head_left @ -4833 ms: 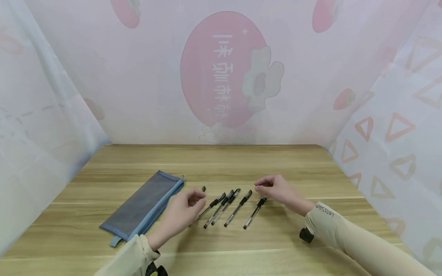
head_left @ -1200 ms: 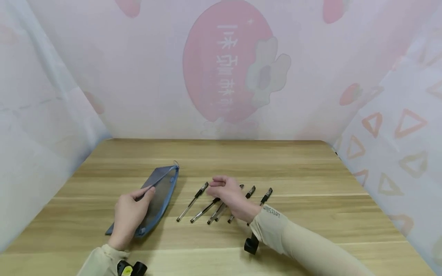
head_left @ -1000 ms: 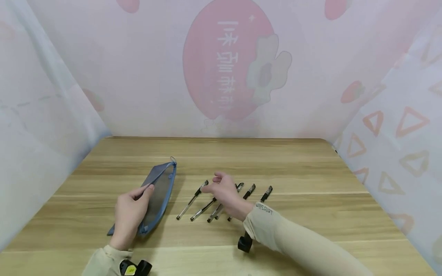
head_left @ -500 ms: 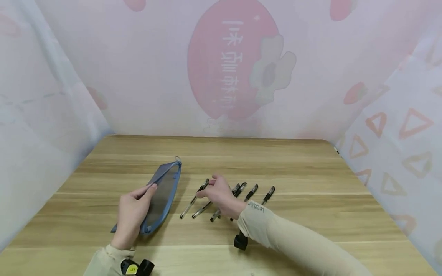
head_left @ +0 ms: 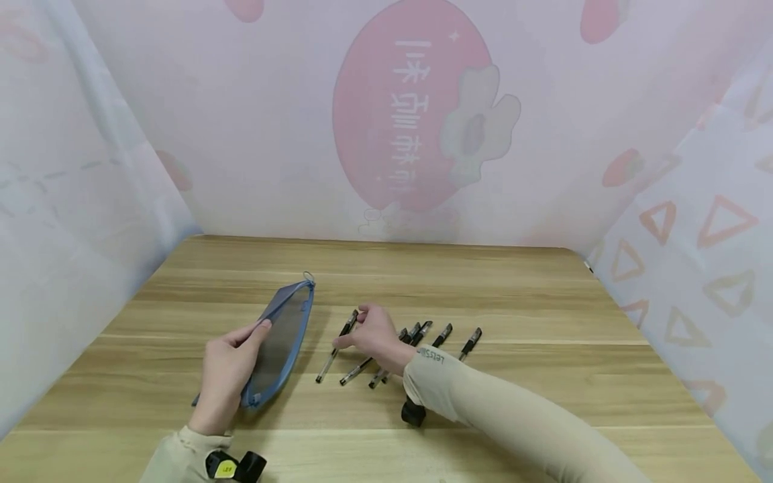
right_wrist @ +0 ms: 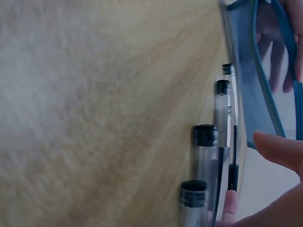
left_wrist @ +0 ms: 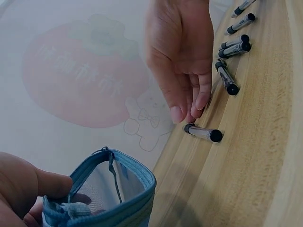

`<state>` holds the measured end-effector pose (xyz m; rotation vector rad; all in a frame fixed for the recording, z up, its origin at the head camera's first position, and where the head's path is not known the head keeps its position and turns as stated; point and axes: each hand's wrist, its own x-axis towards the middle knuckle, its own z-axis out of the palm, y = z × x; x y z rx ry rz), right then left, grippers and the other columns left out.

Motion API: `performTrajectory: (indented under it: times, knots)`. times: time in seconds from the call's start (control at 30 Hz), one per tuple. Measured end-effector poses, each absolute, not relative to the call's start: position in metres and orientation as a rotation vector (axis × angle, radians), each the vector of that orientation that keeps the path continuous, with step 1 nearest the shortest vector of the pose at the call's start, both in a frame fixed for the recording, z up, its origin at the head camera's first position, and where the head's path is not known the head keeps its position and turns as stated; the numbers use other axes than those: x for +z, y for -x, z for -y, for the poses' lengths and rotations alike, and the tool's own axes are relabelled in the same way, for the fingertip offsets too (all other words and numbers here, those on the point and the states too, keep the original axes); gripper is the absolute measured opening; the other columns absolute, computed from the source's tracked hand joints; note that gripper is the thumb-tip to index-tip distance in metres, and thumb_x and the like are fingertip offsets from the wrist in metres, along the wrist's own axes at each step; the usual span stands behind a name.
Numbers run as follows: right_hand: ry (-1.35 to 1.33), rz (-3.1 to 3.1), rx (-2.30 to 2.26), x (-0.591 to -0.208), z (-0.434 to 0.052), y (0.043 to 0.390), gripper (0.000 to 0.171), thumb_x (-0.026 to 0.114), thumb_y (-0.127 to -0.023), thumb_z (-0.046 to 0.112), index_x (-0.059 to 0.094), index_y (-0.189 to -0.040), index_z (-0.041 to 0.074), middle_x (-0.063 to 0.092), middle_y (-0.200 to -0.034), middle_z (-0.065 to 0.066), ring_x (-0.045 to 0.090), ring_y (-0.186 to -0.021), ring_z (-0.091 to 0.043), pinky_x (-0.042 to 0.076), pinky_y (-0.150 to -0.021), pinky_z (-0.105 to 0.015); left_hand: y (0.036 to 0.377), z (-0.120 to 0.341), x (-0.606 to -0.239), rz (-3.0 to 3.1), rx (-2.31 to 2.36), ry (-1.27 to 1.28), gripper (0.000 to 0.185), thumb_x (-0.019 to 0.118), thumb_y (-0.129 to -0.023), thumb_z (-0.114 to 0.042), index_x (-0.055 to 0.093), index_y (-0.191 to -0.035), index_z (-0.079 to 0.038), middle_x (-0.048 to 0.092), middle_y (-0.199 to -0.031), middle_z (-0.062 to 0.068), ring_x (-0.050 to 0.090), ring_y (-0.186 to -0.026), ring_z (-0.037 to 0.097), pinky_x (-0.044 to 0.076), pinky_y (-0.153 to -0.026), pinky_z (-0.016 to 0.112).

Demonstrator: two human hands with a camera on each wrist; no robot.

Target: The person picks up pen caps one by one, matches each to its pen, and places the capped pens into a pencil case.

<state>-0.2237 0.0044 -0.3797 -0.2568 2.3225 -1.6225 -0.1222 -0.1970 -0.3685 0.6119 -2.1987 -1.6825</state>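
My left hand [head_left: 226,372] pinches one edge of a blue mesh zip pencil case [head_left: 300,329], whose mouth gapes towards the right. In the left wrist view the zipped rim [left_wrist: 142,172] is spread and I can see inside. My right hand [head_left: 377,335] is over the leftmost gel pen [head_left: 327,367], a clear barrel with a black cap and grip. In the right wrist view a fingertip [right_wrist: 230,203] touches or nearly touches that pen's dark part, while the thumb [right_wrist: 274,149] is held apart from it. The pen lies on the table.
Several more clear-and-black gel pens [head_left: 356,371] lie slanted to the right, some partly hidden by my right hand and forearm. The wooden table [head_left: 483,282] ends at a printed cloth backdrop [head_left: 272,134], with cloth on both sides too.
The left hand has taken hold of the pencil case, and its mouth has opened. My right hand has moved left across the pens to the leftmost one, which has shifted slightly.
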Motion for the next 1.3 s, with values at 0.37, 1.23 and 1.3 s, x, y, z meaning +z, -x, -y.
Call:
performTrajectory:
  times: [0.37, 1.23, 1.3]
  knots:
    - [0.316, -2.597, -1.422, -0.386, 0.003, 0.223, 0.101, 0.096, -0.06, 0.012, 0.041, -0.144, 0.001, 0.052, -0.124, -0.011, 0.05, -0.11, -0.027, 0.045, -0.096, -0.042, 0.125, 0.195, -0.37, 2.192, -1.706, -0.619, 0.052, 0.064, -0.096, -0.04, 0.063, -0.13, -0.001, 0.056, -0.134, 0.018, 0.046, -0.128, 0.03, 0.038, -0.104, 0.048]
    - [0.408, -2.136, -1.711, -0.394, -0.028, 0.251, 0.068, 0.081, -0.067, -0.017, 0.057, -0.13, -0.004, 0.065, -0.12, -0.013, 0.064, -0.1, -0.024, 0.055, -0.081, -0.03, 0.128, 0.199, -0.372, 2.208, -1.776, -0.647, 0.058, 0.064, -0.095, -0.045, 0.059, -0.134, -0.002, 0.054, -0.137, 0.018, 0.046, -0.128, 0.031, 0.039, -0.102, 0.048]
    - [0.417, -2.101, -1.715, -0.395, -0.03, 0.254, 0.066, 0.08, -0.068, -0.018, 0.058, -0.129, -0.004, 0.066, -0.119, -0.012, 0.065, -0.101, -0.024, 0.055, -0.082, -0.03, 0.128, 0.2, -0.372, 2.21, -1.771, -0.651, 0.059, 0.063, -0.095, -0.046, 0.059, -0.134, -0.002, 0.053, -0.138, 0.019, 0.046, -0.128, 0.032, 0.039, -0.103, 0.049]
